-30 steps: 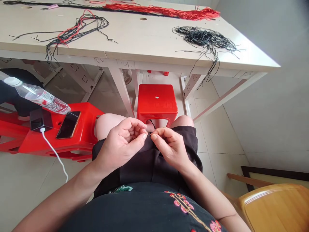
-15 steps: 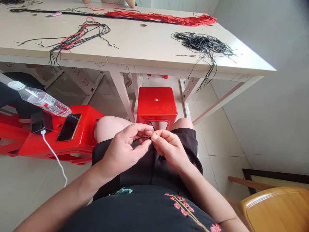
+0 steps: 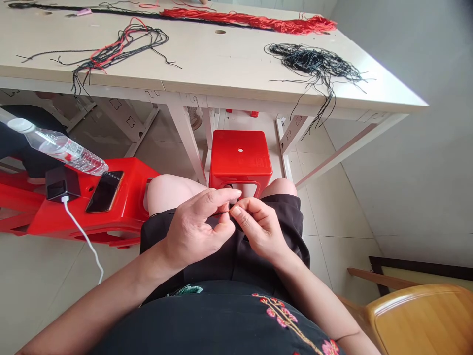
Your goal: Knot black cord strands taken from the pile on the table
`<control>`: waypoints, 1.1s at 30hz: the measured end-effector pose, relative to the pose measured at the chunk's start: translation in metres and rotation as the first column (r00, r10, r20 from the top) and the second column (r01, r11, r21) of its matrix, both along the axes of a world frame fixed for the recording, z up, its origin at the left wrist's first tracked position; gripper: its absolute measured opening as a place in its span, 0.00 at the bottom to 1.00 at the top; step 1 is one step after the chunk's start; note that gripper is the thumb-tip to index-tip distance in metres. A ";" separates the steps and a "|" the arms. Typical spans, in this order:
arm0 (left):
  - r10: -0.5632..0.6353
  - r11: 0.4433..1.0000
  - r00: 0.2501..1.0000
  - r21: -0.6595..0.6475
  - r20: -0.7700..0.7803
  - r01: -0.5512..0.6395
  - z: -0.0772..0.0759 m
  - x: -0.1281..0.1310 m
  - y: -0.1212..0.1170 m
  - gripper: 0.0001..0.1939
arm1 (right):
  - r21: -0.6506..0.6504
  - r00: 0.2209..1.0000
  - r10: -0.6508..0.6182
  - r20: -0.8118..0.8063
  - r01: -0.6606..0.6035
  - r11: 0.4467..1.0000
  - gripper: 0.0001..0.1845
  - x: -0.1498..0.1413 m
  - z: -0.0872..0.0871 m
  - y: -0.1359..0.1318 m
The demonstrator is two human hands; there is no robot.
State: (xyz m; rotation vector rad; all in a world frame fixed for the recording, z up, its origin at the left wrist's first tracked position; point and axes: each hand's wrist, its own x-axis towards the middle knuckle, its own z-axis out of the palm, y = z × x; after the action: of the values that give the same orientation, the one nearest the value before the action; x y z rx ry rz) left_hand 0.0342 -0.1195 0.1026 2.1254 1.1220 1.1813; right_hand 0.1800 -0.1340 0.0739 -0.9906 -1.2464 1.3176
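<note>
Fingertip pinch at lap level. My right grip [image 3: 260, 231] is closed, thumb and forefinger pinching a thin dark cord [image 3: 229, 211] just above my black shorts [image 3: 236, 256], at lower centre of the frame. My left grip [image 3: 197, 231] lies just beside it, fingers curving toward the cord; they hide it, so I cannot tell whether this grip holds it. A short span between the grips and a steady pinch best control fine cord. More black cords [image 3: 310, 61] and red cords [image 3: 247, 18] lie on the bench [image 3: 207, 59], upper frame.
</note>
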 end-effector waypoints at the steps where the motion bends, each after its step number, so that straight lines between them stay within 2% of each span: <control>1: 0.005 0.998 0.999 -0.057 0.043 -0.003 0.000 0.000 0.000 0.21 | -0.031 0.999 0.005 -0.039 -0.006 1.000 0.14 0.001 0.000 0.000; 6: -0.001 0.928 0.980 -0.364 0.197 0.075 -0.002 -0.002 0.001 0.16 | -0.224 0.961 0.016 -0.277 -0.081 0.971 0.14 0.003 0.000 0.003; 9: -0.017 0.911 0.975 -0.400 0.220 0.106 -0.001 -0.004 0.000 0.15 | -0.305 0.943 0.007 -0.333 -0.114 0.945 0.15 0.002 0.001 0.004; 12: -0.036 0.957 0.994 -0.281 0.105 0.065 0.001 -0.005 0.001 0.13 | -0.339 0.955 0.024 -0.295 -0.128 0.932 0.16 0.000 0.002 0.004; 15: -0.039 0.999 0.998 -0.012 -0.056 0.039 0.002 -0.005 0.003 0.13 | -0.274 0.977 0.027 -0.211 -0.086 0.958 0.17 -0.001 0.000 0.003; 18: -0.015 0.982 0.987 0.185 -0.158 0.045 0.001 -0.004 0.005 0.15 | -0.158 0.994 0.017 -0.104 -0.033 0.987 0.16 -0.002 -0.003 0.002; 20: 0.013 0.970 0.981 0.241 -0.195 0.035 0.000 -0.002 0.006 0.15 | -0.113 0.999 0.005 -0.051 -0.011 0.994 0.16 -0.004 -0.004 0.001; 22: 0.031 0.970 0.979 0.243 -0.199 0.019 0.001 0.000 0.006 0.14 | -0.107 0.999 -0.007 -0.038 0.003 0.994 0.16 -0.004 -0.005 0.000; 24: 0.027 0.988 0.986 0.154 -0.162 -0.002 0.002 0.000 0.006 0.13 | -0.135 0.998 -0.007 -0.059 -0.001 0.991 0.17 -0.005 -0.004 0.000; 26: -0.003 0.999 0.997 -0.045 -0.075 -0.001 0.004 0.000 0.006 0.12 | -0.170 0.995 -0.002 -0.100 -0.015 0.985 0.17 -0.005 -0.003 0.000; 27: -0.023 0.986 1.000 -0.164 -0.006 0.022 0.004 -0.001 0.006 0.12 | -0.188 0.993 0.000 -0.120 -0.023 0.982 0.17 -0.005 -0.002 0.000; 30: -0.060 0.887 0.971 -0.433 0.233 0.159 0.003 -0.005 0.008 0.11 | -0.243 0.981 0.010 -0.194 -0.058 0.968 0.18 -0.004 -0.001 0.001; 33: -0.045 0.827 0.945 -0.519 0.323 0.217 0.001 -0.008 0.008 0.12 | -0.308 0.958 0.020 -0.285 -0.111 0.945 0.17 -0.004 0.001 0.002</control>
State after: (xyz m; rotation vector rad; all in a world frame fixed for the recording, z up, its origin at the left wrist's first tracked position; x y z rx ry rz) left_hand 0.0260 -0.1116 0.1036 1.4984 1.0023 0.9273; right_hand 0.1760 -0.1322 0.0745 -0.9506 -0.8722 1.6866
